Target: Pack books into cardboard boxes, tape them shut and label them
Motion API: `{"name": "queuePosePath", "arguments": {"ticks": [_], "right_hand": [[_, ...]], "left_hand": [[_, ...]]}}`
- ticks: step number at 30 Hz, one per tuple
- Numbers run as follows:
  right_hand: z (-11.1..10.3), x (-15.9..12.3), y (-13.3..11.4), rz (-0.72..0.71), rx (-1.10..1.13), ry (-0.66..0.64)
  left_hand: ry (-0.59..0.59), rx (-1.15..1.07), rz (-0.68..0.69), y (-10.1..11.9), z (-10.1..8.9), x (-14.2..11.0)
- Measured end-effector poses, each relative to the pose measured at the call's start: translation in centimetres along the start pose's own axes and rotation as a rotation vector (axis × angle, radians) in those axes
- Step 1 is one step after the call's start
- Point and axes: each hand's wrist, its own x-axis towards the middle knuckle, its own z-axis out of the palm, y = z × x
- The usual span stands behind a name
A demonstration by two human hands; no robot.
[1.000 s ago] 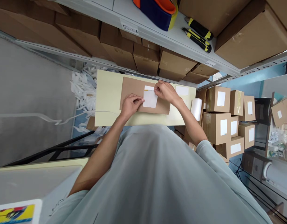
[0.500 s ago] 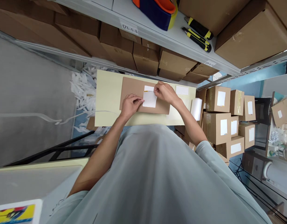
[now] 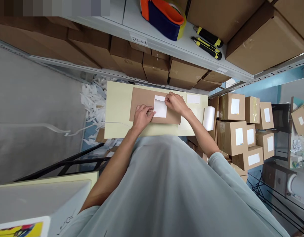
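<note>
"Two hands over the counter [image 3: 117,128], I see. What are they on?"

"A white label [image 3: 160,110], lying over a brown cardboard parcel [image 3: 144,97]. The parcel rests flat on the pale yellow counter, and the label sits right of its middle."

"And the right hand [image 3: 168,99]?"

"Fingers curled in, thumb and fingertips pinched together on the label's upper right corner. The label's top edge sags in a curve between the hands, with a white strip showing just above it."

"The left hand [image 3: 154,110]?"

"Palm down over the parcel, fingers loosely bent, thumb and forefinger close together at the label's left edge. Whether they grip it or only touch it, I can't tell."

"Anything else on the counter?"

"A smaller white slip [image 3: 193,98] near the far edge, beyond the right hand. Just past the counter's right end is a white roll [image 3: 209,118], with labelled cartons [image 3: 228,136] stacked farther right."

"What's above?"

"A grey shelf [image 3: 181,44]. It carries a blue-and-orange tape dispenser [image 3: 159,24], two black-and-yellow cutters [image 3: 206,47] side by side, and a large box [image 3: 265,42] to their right. A row of brown boxes [image 3: 155,69] stands below it."

"And off to the left?"

"A heap of white paper scraps [image 3: 89,102], beside the counter's left end."
</note>
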Motion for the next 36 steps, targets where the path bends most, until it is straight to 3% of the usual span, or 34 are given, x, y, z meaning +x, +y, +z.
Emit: {"name": "queuePosePath", "arguments": {"ticks": [14,20,24,30,33,36], "right_hand": [[0.8,2.3,-0.3,0.054,-0.112,0.032],[2.8,3.8,0.2,0.113,-0.129,0.011],[4.2,3.8,0.5,0.177,-0.097,0.067],[6.7,0.5,0.8,0.171,-0.045,0.283],[9.4,-2.5,0.8,0.028,-0.049,0.236],[11.7,-4.2,1.1,-0.048,-0.064,0.147]], "left_hand": [[0.023,0.053,-0.034,-0.5,0.7,-0.3],[0.03,0.107,-0.034,-0.8,1.2,-0.2],[0.029,0.108,-0.009,-1.1,1.3,-0.1],[0.046,0.164,-0.023,0.2,1.2,-0.4],[-0.02,0.244,0.07,1.4,1.3,-0.3],[-0.215,0.297,0.246,2.0,1.4,0.4]]}}
